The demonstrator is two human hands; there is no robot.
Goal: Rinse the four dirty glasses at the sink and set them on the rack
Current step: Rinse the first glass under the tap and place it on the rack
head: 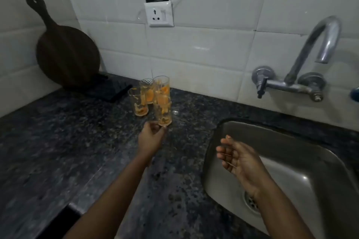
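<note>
Orange-patterned glasses (155,97), black-speckled counter (77,141), white tiles (204,44)

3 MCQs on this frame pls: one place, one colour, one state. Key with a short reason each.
1. Where does the round dark wooden board stand?
A. In the sink
B. Leaning on the white tiled wall, far left
C. Flat under the tap

2. What colour is the print on the clear tall glasses?
A. Orange
B. Blue
C. Green

3. What is the left hand doing?
A. Resting flat on the counter
B. Turning the tap
C. Gripping the base of the nearest printed glass

Key: 1 B, it is propped upright by the wall; 2 A, orange shapes show on each glass; 3 C, its fingers curl round the glass's bottom.
</note>
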